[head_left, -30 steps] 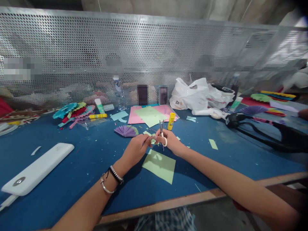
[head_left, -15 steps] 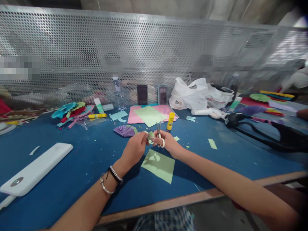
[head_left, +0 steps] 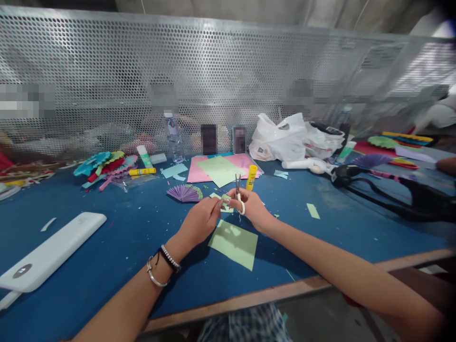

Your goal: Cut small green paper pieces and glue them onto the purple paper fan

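Note:
Over the blue table, my left hand pinches a small piece of light green paper between thumb and fingertips. My right hand has its fingers around the scissors, whose white handles loop at the fingers and whose blades point up and away. Its fingertips also reach the green piece, close to my left fingertips. A light green paper sheet lies flat just below both hands. A purple folded paper fan with a green edge lies beyond my left hand, and a yellow glue stick stands upright beyond my right.
Pink sheets lie at the back under a green sheet. Coloured paper rosettes, a lying glue stick and a water bottle are to the left. A white power bank lies front left; plastic bags and a black strap are right.
The small green paper has turned between my fingertips. The scissors in my right hand have tilted and moved slightly right, and my hands have shifted a little. The view has moved slightly.

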`<action>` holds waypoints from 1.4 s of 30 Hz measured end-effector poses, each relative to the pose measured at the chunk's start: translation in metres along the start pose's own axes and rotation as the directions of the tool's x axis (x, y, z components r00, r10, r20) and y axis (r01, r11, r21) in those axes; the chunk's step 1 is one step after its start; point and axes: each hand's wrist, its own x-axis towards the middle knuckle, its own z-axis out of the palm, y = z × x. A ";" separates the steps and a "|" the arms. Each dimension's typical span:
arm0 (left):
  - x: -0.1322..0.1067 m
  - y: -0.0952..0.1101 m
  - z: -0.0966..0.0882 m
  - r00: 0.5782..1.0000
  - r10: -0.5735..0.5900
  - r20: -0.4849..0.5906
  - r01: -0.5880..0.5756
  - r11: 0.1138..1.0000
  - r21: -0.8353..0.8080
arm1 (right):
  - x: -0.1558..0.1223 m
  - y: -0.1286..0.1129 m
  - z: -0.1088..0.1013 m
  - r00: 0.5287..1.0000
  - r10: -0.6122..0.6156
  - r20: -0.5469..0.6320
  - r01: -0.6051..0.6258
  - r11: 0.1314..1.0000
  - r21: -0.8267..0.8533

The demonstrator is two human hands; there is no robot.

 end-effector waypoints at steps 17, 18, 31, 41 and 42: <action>0.000 -0.003 0.000 1.000 -0.025 -0.004 0.025 0.995 0.102 | -0.002 0.001 0.002 0.997 -0.045 0.065 0.048 0.997 -0.054; 0.000 -0.003 0.000 1.000 -0.021 -0.003 0.021 0.994 0.104 | -0.002 0.000 0.002 0.997 -0.035 0.064 0.037 0.999 -0.037; -0.001 -0.005 0.004 0.998 0.008 -0.069 0.008 0.972 0.236 | -0.004 -0.004 0.006 0.987 0.099 0.125 -0.098 0.995 -0.013; -0.002 0.000 0.000 0.995 -0.050 -0.089 0.051 0.999 0.014 | -0.005 -0.005 0.005 0.985 0.112 0.132 -0.117 0.993 0.028; -0.002 0.000 0.000 0.994 -0.058 -0.088 0.058 0.998 -0.009 | -0.005 -0.005 0.005 0.985 0.112 0.129 -0.117 0.993 0.031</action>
